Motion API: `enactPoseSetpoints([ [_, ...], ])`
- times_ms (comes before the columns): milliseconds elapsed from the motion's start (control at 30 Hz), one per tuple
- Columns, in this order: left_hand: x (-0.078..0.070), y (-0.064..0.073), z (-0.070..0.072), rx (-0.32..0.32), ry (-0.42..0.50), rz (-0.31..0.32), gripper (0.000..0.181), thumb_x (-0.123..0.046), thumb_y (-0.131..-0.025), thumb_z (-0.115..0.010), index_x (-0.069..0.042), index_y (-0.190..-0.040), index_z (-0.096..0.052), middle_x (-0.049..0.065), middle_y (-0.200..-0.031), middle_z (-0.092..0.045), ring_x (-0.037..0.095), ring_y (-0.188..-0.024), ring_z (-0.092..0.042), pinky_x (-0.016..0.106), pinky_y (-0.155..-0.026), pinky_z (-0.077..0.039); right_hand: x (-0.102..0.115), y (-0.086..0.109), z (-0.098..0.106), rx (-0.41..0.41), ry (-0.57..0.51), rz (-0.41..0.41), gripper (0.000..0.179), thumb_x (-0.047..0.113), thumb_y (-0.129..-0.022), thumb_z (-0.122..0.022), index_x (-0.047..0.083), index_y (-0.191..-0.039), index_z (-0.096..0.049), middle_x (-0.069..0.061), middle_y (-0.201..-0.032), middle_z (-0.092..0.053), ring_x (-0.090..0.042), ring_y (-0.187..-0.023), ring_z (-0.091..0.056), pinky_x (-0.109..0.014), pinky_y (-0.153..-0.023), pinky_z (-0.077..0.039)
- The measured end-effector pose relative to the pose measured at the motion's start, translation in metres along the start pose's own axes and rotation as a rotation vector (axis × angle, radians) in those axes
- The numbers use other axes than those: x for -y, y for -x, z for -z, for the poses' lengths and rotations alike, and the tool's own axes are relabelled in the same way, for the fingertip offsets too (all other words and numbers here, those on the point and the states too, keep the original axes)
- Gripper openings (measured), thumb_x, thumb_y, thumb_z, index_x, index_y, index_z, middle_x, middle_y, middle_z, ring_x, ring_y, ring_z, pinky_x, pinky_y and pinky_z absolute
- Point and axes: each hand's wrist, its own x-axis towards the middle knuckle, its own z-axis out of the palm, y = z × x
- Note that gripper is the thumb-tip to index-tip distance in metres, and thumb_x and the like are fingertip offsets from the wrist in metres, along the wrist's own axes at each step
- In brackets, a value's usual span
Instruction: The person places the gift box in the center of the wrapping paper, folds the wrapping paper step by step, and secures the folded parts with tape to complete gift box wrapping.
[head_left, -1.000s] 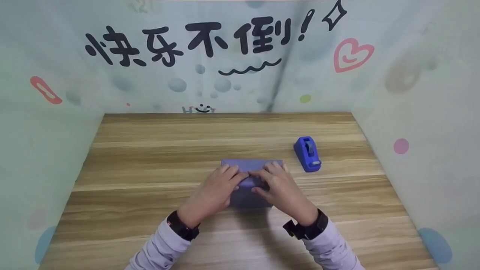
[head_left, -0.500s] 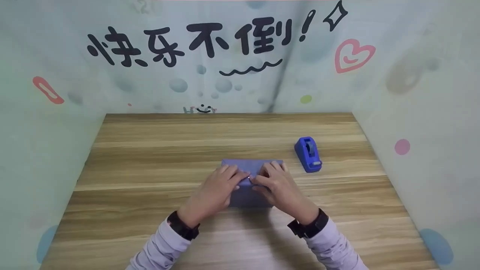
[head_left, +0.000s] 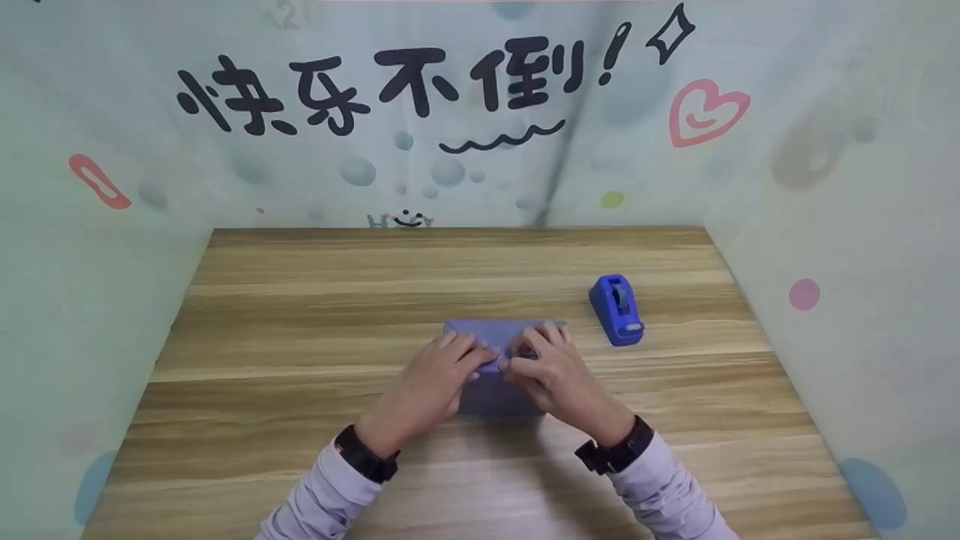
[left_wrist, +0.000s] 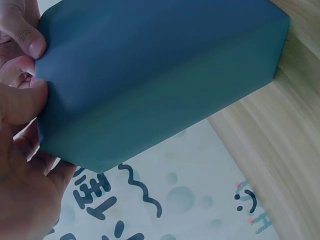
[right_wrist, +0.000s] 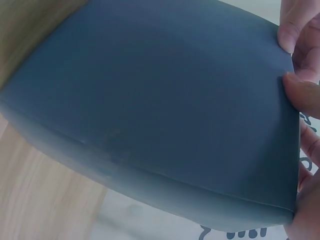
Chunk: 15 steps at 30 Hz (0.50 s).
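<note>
A blue-purple box (head_left: 501, 401) with a smooth, paper-like covering stands on the table in front of me. My left hand (head_left: 435, 375) holds its upper left part, fingers over the top and thumb on the near side. On the right, my right hand (head_left: 562, 375) has its fingers bent on the top, with index finger and thumb at the near upper edge. The fingertips of both hands nearly meet mid-edge. In the left wrist view the box (left_wrist: 150, 75) shows a broad face and a side. The right wrist view shows both thumbs against the box's broad face (right_wrist: 160, 100).
A blue tape dispenser (head_left: 616, 309) with a roll in it stands behind and to the right of the box. The wood-grain table (head_left: 300, 300) is bounded by printed cloth walls (head_left: 480, 180) at the back and both sides.
The right fingers have curled more, and the right index finger has drawn slightly toward the near edge. The left fingertips shift a little on the top. Box and tape dispenser keep their places.
</note>
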Motion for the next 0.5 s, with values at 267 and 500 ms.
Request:
enactPoseSetpoints([
  [267, 0.002, 0.008, -0.006, -0.085, 0.228, 0.056, 0.011, -0.008, -0.092, -0.054, -0.010, -0.100, -0.061, 0.006, -0.110, -0.057, 0.019, -0.104, -0.053, 0.030, -0.091, -0.047, -0.006, -0.003, 0.009, 0.145, 0.020, -0.089, 0.038, 0.027, -0.074, -0.077, 0.016, -0.105, -0.060, -0.010, -0.120, -0.053, -0.028, -0.110, -0.048, -0.047, -0.092, -0.039],
  [500, 0.004, 0.016, -0.009, -0.194, 0.522, 0.185, 0.006, -0.009, -0.087, -0.063, -0.010, -0.090, -0.059, 0.006, -0.124, -0.052, 0.020, -0.119, -0.049, 0.032, -0.097, -0.044, -0.017, -0.002, 0.015, 0.325, 0.065, -0.074, 0.055, 0.035, -0.080, -0.071, 0.035, -0.131, -0.052, -0.012, -0.142, -0.042, -0.034, -0.124, -0.042, -0.055, -0.099, -0.035],
])
